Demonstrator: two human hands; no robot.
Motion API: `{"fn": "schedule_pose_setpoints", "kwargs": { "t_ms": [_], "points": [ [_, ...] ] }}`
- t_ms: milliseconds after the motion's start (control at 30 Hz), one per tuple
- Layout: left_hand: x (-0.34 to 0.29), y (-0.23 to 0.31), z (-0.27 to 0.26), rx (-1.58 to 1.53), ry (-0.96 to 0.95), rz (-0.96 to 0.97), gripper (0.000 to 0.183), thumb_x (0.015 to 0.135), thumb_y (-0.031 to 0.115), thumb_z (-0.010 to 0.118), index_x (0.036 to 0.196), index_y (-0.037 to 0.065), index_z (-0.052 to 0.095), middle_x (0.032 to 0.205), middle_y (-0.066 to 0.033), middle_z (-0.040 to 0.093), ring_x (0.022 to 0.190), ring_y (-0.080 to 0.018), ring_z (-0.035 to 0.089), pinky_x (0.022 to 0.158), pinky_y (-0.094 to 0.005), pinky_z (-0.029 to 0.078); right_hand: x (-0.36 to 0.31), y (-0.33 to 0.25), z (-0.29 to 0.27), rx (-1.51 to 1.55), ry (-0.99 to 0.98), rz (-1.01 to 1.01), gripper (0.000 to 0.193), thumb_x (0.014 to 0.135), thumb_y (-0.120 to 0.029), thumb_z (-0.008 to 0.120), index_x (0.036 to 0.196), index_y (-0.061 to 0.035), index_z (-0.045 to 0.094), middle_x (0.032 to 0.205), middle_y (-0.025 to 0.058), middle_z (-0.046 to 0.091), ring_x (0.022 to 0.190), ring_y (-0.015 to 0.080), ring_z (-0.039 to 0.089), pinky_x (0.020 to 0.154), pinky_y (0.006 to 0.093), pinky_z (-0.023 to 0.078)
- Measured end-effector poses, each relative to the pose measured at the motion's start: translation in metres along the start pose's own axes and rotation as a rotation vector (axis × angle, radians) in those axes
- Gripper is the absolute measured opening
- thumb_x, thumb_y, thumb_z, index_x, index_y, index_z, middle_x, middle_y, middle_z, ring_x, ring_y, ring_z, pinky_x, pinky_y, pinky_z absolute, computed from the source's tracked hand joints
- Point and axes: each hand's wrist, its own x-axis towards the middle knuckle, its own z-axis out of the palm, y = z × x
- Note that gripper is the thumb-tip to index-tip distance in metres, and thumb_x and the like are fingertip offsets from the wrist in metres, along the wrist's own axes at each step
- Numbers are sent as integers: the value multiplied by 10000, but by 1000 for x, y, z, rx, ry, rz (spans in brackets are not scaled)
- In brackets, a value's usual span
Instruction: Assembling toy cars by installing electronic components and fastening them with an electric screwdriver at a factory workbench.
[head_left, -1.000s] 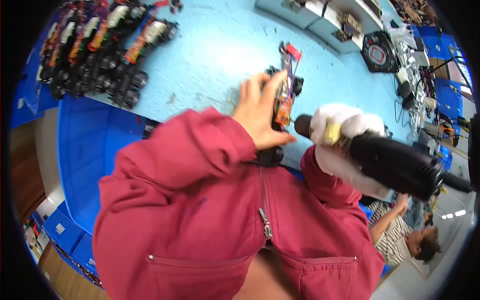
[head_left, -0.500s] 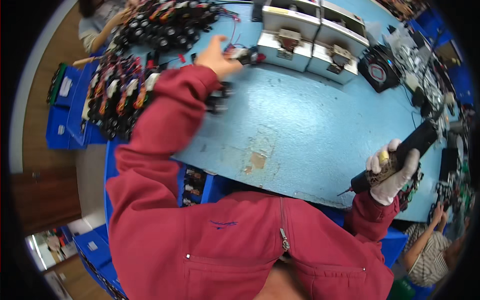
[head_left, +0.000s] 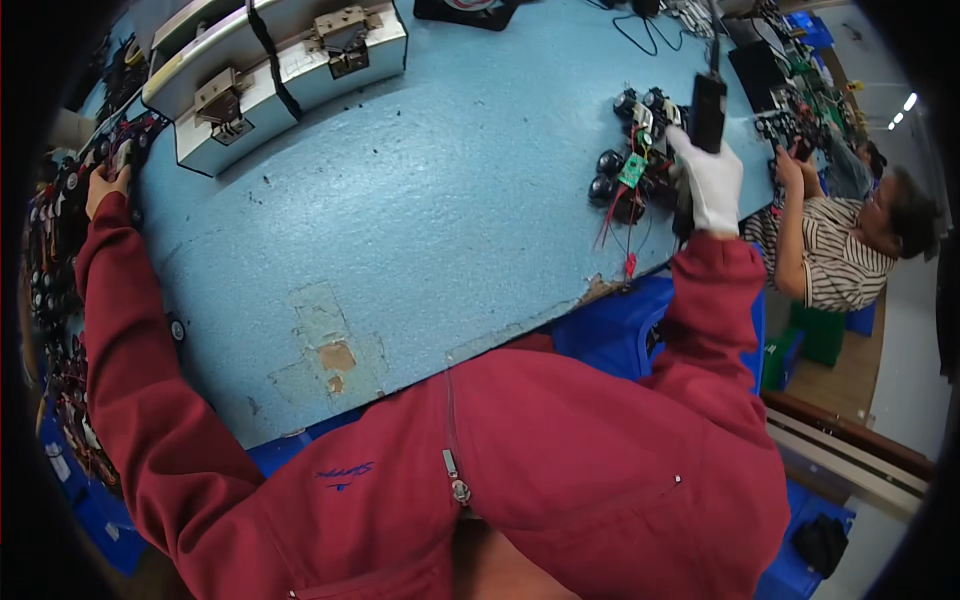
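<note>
My bare left hand reaches to the far left edge of the table, its fingers closed on a small wheeled chassis beside the pile there. Its grip is partly hidden. On the right, my white-gloved right hand is wrapped round a black electric screwdriver, whose cord runs up from its top. The driver's lower end is mostly hidden by the glove. Just left of that hand lies a group of wheeled chassis with black wheels, red wires and a green circuit board.
Two white-and-grey fixtures with metal clamps stand at the back left. A black fan lies beyond them. Many wired chassis are heaped along the left. Blue bins sit below the table edge. A co-worker works at the right.
The view has swung right. My left hand, earlier reaching with spread fingers, is now closed at the left pile. My right hand has brought the screwdriver upright beside the chassis group.
</note>
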Motion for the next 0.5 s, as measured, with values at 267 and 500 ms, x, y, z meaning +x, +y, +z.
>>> {"fn": "schedule_pose_setpoints", "kwargs": {
  "t_ms": [267,500],
  "points": [
    [-162,155,-142,-558,486,509,415,755,312,715,1114,134,609,1076,-86,618,1002,-240,567,876,-351,418,18,14,31,-485,-210,-197,422,580,-345,709,822,-2,668,734,164,658,696,258,653,684,322,499],
    [-364,281,-200,-939,-177,1156,464,652,-56,631,1099,55,576,1128,-138,530,1055,-312,519,868,-375,447,-104,-10,85,-38,-557,-305,358,641,-275,731,857,-1,652,751,114,660,691,182,631,679,296,494]
  ]
}}
